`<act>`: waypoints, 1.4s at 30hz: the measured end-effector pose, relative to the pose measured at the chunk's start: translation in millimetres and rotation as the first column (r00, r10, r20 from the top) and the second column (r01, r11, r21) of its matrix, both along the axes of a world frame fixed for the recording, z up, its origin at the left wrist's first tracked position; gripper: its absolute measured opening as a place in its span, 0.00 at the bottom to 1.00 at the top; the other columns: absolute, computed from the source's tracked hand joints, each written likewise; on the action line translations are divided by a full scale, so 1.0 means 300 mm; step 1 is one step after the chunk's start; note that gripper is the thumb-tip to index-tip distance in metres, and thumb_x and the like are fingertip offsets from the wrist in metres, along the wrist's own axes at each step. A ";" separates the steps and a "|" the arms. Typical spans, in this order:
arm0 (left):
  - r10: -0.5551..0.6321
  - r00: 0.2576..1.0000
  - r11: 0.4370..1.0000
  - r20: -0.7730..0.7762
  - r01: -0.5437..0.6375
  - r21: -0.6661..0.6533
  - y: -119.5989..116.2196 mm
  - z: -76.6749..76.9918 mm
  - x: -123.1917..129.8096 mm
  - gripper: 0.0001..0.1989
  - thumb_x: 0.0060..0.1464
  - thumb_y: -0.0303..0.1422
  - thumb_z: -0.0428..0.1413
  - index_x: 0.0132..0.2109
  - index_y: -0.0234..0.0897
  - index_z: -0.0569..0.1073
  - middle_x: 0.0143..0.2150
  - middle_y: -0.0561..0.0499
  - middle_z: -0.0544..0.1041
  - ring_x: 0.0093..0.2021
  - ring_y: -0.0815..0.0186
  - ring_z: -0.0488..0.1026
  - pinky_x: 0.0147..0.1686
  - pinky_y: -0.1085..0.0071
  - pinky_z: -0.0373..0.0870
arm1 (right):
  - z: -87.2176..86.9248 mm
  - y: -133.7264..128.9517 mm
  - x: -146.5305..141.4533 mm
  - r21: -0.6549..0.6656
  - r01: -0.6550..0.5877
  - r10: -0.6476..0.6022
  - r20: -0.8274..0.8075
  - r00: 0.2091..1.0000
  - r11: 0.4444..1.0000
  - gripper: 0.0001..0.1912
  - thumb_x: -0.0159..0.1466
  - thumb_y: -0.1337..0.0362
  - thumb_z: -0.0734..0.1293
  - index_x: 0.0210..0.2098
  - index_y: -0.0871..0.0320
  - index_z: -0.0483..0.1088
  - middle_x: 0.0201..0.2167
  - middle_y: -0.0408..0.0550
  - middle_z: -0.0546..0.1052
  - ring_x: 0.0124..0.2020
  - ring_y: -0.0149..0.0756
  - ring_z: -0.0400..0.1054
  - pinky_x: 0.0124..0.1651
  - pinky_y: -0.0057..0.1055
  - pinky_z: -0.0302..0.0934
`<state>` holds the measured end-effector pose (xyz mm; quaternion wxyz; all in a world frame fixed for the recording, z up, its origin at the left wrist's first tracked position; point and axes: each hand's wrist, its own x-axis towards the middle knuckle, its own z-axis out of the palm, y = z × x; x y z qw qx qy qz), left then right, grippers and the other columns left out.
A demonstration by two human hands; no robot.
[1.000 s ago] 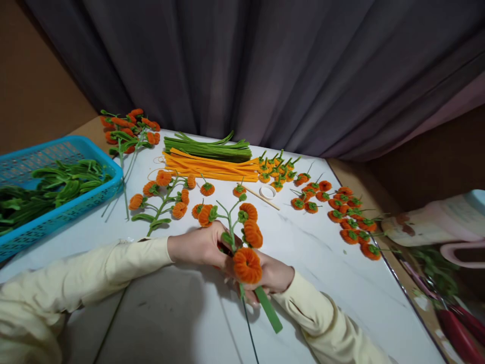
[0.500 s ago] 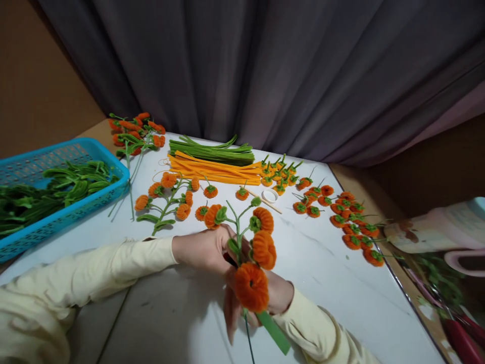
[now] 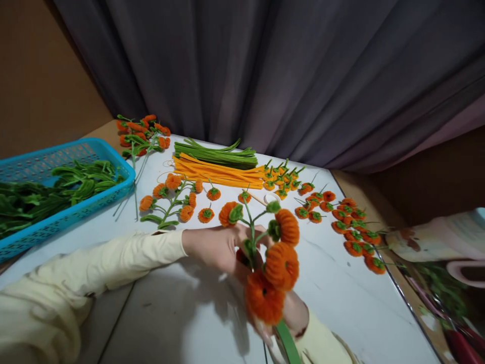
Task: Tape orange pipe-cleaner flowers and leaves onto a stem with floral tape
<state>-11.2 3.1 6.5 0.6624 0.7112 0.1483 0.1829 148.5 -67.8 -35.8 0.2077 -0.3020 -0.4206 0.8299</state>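
My left hand [image 3: 217, 248] is closed around the stem of a branch of fuzzy orange pumpkins [image 3: 282, 265] with green caps and small green leaves. It holds the branch upright over the table. Behind the lower pumpkins is my right hand [image 3: 297, 311], closed low on the branch, its fingers mostly hidden. A flat strip of green floral tape [image 3: 288, 344] hangs down beside that hand, its upper end covered by a pumpkin. Beyond my hands lies another pumpkin branch [image 3: 172, 205], with several single orange pumpkins [image 3: 206, 215] beside it.
On the left stands a blue basket [image 3: 131, 177] of green leaves. Green pipe cleaners [image 3: 215, 154] and orange pipe cleaners [image 3: 215, 172] lie at the back. Loose pumpkins [image 3: 352, 247] cluster at right, near a pale bottle [image 3: 420, 240]. More pumpkin branches [image 3: 140, 134] rest at back left.
Both hands and the held branch have shifted right and slightly down in view, and the pumpkins appear larger. The whole scene has also slid slightly right. The tape now hangs lower.
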 end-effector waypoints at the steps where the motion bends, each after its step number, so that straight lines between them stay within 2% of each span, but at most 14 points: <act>1: 0.068 0.998 0.997 -0.004 -0.068 0.041 0.010 -0.007 -0.004 0.10 0.42 0.36 0.62 0.29 0.31 0.77 0.31 0.46 0.75 0.36 0.62 0.69 0.39 0.71 0.67 | 0.008 0.012 0.012 -0.007 0.082 -0.082 -0.019 0.996 0.997 0.29 0.44 0.40 0.69 0.12 0.60 0.61 0.06 0.41 0.59 0.07 0.23 0.48 0.10 0.22 0.42; 3: 0.238 0.971 0.963 -0.014 -0.234 0.137 0.030 -0.025 -0.013 0.11 0.39 0.34 0.64 0.33 0.33 0.77 0.36 0.47 0.75 0.43 0.59 0.68 0.48 0.67 0.63 | 0.034 0.033 0.041 0.011 0.256 -0.256 -0.011 0.967 0.967 0.24 0.47 0.48 0.72 0.14 0.62 0.64 0.08 0.41 0.63 0.08 0.21 0.47 0.11 0.21 0.38; 5: 0.353 0.935 0.924 -0.030 -0.344 0.166 0.045 -0.041 -0.021 0.16 0.40 0.33 0.64 0.39 0.35 0.76 0.41 0.47 0.74 0.47 0.59 0.66 0.52 0.65 0.59 | 0.067 0.044 0.065 0.107 0.356 -0.365 0.072 0.928 0.928 0.20 0.52 0.52 0.71 0.19 0.64 0.69 0.12 0.43 0.67 0.09 0.20 0.46 0.11 0.21 0.36; 8: 0.348 0.934 0.935 -0.080 -0.340 0.101 0.050 -0.046 -0.026 0.18 0.44 0.34 0.62 0.44 0.34 0.72 0.41 0.47 0.73 0.45 0.61 0.67 0.50 0.65 0.62 | 0.110 0.043 0.078 0.287 0.439 -0.499 0.187 0.846 0.851 0.17 0.55 0.55 0.69 0.22 0.65 0.72 0.13 0.44 0.68 0.12 0.22 0.49 0.13 0.21 0.37; 11: 0.291 0.952 0.955 -0.093 -0.284 0.082 0.036 -0.036 -0.021 0.18 0.43 0.35 0.62 0.43 0.33 0.71 0.41 0.47 0.72 0.43 0.62 0.68 0.47 0.66 0.63 | 0.126 0.035 0.070 0.335 0.474 -0.552 0.194 0.811 0.814 0.17 0.56 0.55 0.69 0.20 0.64 0.71 0.12 0.42 0.65 0.12 0.21 0.48 0.13 0.20 0.37; 16: 0.361 0.928 0.930 -0.087 -0.352 0.106 0.033 -0.024 -0.016 0.14 0.42 0.34 0.62 0.36 0.32 0.71 0.35 0.49 0.72 0.39 0.63 0.67 0.42 0.70 0.64 | 0.105 0.039 0.066 0.111 0.456 -0.465 0.084 0.881 0.883 0.15 0.54 0.56 0.70 0.21 0.64 0.70 0.14 0.43 0.69 0.09 0.19 0.45 0.11 0.20 0.35; 20: 0.238 0.969 0.971 -0.067 -0.239 0.000 0.057 -0.025 -0.019 0.15 0.42 0.35 0.62 0.38 0.32 0.73 0.34 0.49 0.72 0.35 0.66 0.67 0.38 0.72 0.65 | 0.062 0.051 0.063 -0.042 0.355 -0.355 -0.010 0.935 0.934 0.16 0.51 0.56 0.71 0.20 0.63 0.68 0.12 0.41 0.67 0.08 0.19 0.42 0.09 0.21 0.32; 22: 0.157 0.987 0.987 -0.026 -0.158 -0.039 0.068 -0.037 -0.017 0.15 0.43 0.36 0.62 0.39 0.33 0.74 0.36 0.47 0.73 0.38 0.65 0.68 0.39 0.71 0.66 | 0.038 0.055 0.051 -0.093 0.311 -0.316 -0.053 0.947 0.946 0.16 0.48 0.57 0.72 0.18 0.63 0.67 0.10 0.40 0.66 0.07 0.19 0.43 0.09 0.22 0.31; 25: 0.116 0.993 0.988 0.020 -0.113 -0.104 0.073 -0.070 -0.013 0.16 0.45 0.42 0.60 0.35 0.33 0.75 0.36 0.45 0.73 0.42 0.62 0.68 0.38 0.70 0.67 | 0.006 0.055 0.025 -0.152 0.286 -0.306 -0.126 0.944 0.946 0.15 0.45 0.59 0.73 0.17 0.64 0.68 0.09 0.41 0.65 0.08 0.21 0.47 0.10 0.21 0.34; 29: 0.128 0.992 0.974 -0.008 -0.127 -0.187 0.058 -0.101 -0.012 0.21 0.41 0.48 0.60 0.27 0.30 0.73 0.29 0.46 0.72 0.30 0.67 0.67 0.30 0.73 0.67 | -0.024 0.050 0.006 -0.197 0.243 -0.278 -0.173 0.945 0.950 0.14 0.45 0.62 0.73 0.15 0.64 0.67 0.08 0.41 0.65 0.08 0.21 0.49 0.10 0.21 0.35; 33: 0.289 0.956 0.943 -0.041 -0.292 -0.158 0.039 -0.079 -0.014 0.18 0.35 0.41 0.65 0.24 0.31 0.68 0.24 0.53 0.68 0.26 0.72 0.63 0.28 0.76 0.64 | -0.030 0.055 0.023 -0.167 0.207 -0.229 -0.131 0.965 0.964 0.16 0.48 0.57 0.73 0.20 0.66 0.71 0.12 0.44 0.70 0.07 0.20 0.47 0.09 0.21 0.34; 36: 0.368 0.928 0.919 -0.059 -0.373 -0.128 0.030 -0.052 -0.008 0.14 0.36 0.33 0.65 0.27 0.31 0.68 0.25 0.56 0.68 0.26 0.74 0.62 0.27 0.79 0.62 | -0.010 0.059 0.047 -0.067 0.239 -0.242 -0.048 0.969 0.969 0.16 0.54 0.56 0.70 0.28 0.66 0.73 0.18 0.46 0.73 0.08 0.18 0.45 0.10 0.21 0.33; 39: 0.360 0.921 0.910 -0.145 -0.381 -0.160 0.025 -0.048 0.002 0.10 0.42 0.33 0.62 0.28 0.30 0.70 0.24 0.55 0.70 0.25 0.73 0.63 0.25 0.78 0.61 | 0.021 0.053 0.065 0.095 0.271 -0.280 0.094 0.956 0.958 0.16 0.59 0.56 0.67 0.31 0.66 0.74 0.14 0.40 0.67 0.09 0.18 0.43 0.12 0.21 0.34; 42: 0.333 0.908 0.908 -0.254 -0.382 -0.175 0.023 -0.064 0.008 0.10 0.44 0.34 0.60 0.27 0.29 0.72 0.23 0.53 0.71 0.24 0.73 0.65 0.24 0.78 0.61 | 0.043 0.040 0.075 0.264 0.290 -0.358 0.263 0.896 0.920 0.16 0.60 0.56 0.65 0.28 0.64 0.74 0.11 0.36 0.58 0.11 0.21 0.47 0.13 0.21 0.39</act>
